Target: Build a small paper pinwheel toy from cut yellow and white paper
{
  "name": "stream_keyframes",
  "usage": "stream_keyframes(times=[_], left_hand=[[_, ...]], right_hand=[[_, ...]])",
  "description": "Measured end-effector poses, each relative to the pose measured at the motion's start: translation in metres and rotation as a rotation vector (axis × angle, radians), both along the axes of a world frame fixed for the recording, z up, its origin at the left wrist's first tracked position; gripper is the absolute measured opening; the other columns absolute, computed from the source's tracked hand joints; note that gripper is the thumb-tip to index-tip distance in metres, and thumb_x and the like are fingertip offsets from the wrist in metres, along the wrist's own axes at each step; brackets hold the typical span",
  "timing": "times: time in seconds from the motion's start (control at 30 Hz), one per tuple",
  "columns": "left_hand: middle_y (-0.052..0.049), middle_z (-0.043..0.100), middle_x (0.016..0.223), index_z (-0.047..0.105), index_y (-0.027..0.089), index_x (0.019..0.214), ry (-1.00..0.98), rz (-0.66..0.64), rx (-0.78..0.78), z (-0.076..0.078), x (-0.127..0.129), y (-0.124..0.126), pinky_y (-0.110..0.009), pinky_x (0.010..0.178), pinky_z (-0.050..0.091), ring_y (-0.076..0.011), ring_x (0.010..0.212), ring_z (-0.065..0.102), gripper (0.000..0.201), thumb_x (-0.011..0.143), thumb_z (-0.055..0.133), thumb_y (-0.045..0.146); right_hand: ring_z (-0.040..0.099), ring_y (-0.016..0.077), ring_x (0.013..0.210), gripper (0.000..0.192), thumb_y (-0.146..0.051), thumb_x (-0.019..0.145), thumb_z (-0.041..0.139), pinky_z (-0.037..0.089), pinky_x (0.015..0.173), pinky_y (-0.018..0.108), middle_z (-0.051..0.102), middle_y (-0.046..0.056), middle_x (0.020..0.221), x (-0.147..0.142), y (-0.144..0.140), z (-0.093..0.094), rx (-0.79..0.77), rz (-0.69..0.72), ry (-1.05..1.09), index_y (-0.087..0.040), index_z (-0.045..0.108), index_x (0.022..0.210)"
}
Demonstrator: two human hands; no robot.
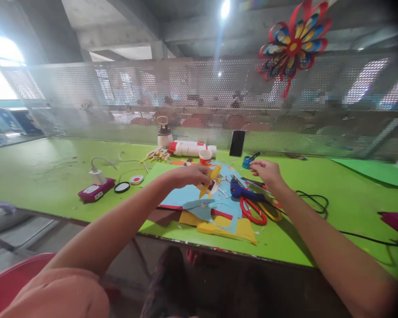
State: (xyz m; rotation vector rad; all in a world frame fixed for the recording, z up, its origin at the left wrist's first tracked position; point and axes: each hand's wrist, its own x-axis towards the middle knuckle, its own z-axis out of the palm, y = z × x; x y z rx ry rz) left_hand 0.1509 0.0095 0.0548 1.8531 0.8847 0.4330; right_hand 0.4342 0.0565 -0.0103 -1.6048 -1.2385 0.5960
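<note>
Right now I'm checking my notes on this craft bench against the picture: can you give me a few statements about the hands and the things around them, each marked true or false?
1. The left hand holds a yellow paper piece. True.
2. The red-handled scissors are in the right hand. False: they lie on the green table, and whether that hand holds anything cannot be told.
3. A blue glue gun lies near the right hand. True.
4. The paper flower lies flat on the table. False: it hangs high against the perforated screen.
5. A white glue bottle lies on its side. True.
</note>
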Motion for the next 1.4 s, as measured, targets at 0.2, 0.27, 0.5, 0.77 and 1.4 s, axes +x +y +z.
stream_keyframes(times=[0.2, 0.27, 0.5, 0.77, 1.4], left_hand=[[-0.003, 0.062, 0.069, 0.063, 0.012, 0.074, -0.2, 0.003, -0.065, 0.017, -0.017, 0.013, -0.024, 0.052, 0.036, -0.0097, 0.058, 0.052, 0.008, 0.067, 0.061, 0.016], [-0.005, 0.062, 0.069, 0.063, 0.012, 0.074, -0.259, 0.026, -0.1, 0.018, -0.023, 0.018, -0.023, 0.049, 0.035, -0.0089, 0.055, 0.05, 0.009, 0.069, 0.062, 0.019], [-0.009, 0.065, 0.069, 0.064, 0.01, 0.074, -0.283, 0.031, -0.234, -0.007, -0.037, 0.026, -0.025, 0.048, 0.04, -0.0121, 0.054, 0.055, 0.01, 0.07, 0.064, 0.019], [-0.012, 0.068, 0.081, 0.066, 0.008, 0.085, -0.515, -0.095, -0.299, 0.007, -0.031, 0.011, -0.028, 0.062, 0.047, -0.0176, 0.071, 0.063, 0.014, 0.076, 0.057, 0.014], [-0.011, 0.067, 0.083, 0.065, 0.008, 0.081, -0.727, 0.198, -0.46, -0.017, -0.029, 0.025, -0.024, 0.065, 0.047, -0.0151, 0.075, 0.062, 0.011, 0.071, 0.061, 0.009]], right_hand=[[0.062, 0.0153, 0.083, 0.023, -0.029, 0.09, 0.054, 0.053, 0.071, 0.034, 0.062, 0.005, 0.101, -0.007, -0.004, 0.018, -0.025, 0.072, -0.178, -0.013, 0.058, 0.106], [0.061, 0.0128, 0.068, 0.014, -0.024, 0.085, 0.06, 0.051, 0.063, 0.028, 0.065, 0.002, 0.08, -0.01, -0.007, 0.028, -0.026, 0.136, -0.229, -0.012, 0.064, 0.09], [0.056, 0.0129, 0.053, 0.013, -0.005, 0.055, 0.071, 0.044, 0.05, 0.022, 0.063, 0.0, 0.051, -0.04, -0.027, 0.069, -0.025, 0.506, -0.283, -0.018, 0.069, 0.054], [0.064, 0.0212, 0.092, 0.069, -0.014, 0.061, 0.072, 0.054, 0.073, 0.033, 0.065, 0.008, 0.106, -0.096, -0.061, 0.082, -0.153, 1.039, 0.249, -0.021, 0.051, 0.126], [0.031, 0.0046, 0.038, 0.024, -0.039, 0.067, 0.07, 0.019, 0.037, 0.02, 0.043, -0.006, 0.043, -0.054, -0.075, 0.088, 0.149, 0.515, 0.12, -0.016, 0.064, 0.07]])
